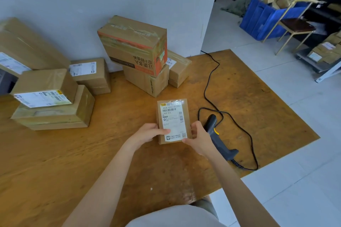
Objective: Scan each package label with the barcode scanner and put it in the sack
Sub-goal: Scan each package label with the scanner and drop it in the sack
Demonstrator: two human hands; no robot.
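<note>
tabletop (258, 108): worn brown wood; a wall runs along its far edge, with tiled floor beyond the right edge
big carton (27, 46): plain brown, at the far-left corner against the wall, white label on its near face
printed carton (134, 44): orange band, taped, tilted; sits on a plain carton (147, 81) at the middle of the far edge
left stack: labelled top carton (46, 84) lying on flat cartons (55, 114), near the left edge
side carton (90, 75): between the left stack and the printed carton, close to the far edge, label facing up
small carton (178, 72): just right of the plain carton, label on top
package (188, 120): small flat brown box, mid-tabletop toward the right edge, label side up, gripped at its near end by both hands; resting or lifted, cannot tell
barcode scanner (217, 136): dark grey, yellow trigger, lying on the tabletop just right of the package, partly hidden by the right hand
cable (212, 79): black, loops from the scanner handle, then runs to the far edge
left hand (149, 133): thumb pressed flat on the label, other fingers curled under the package's left edge, mostly hidden
right hand (197, 140): thumb on the near-right corner, fingers wrapped round the right edge
shipping label (172, 114): white, barcode at its far end, covers most of the package top
</note>
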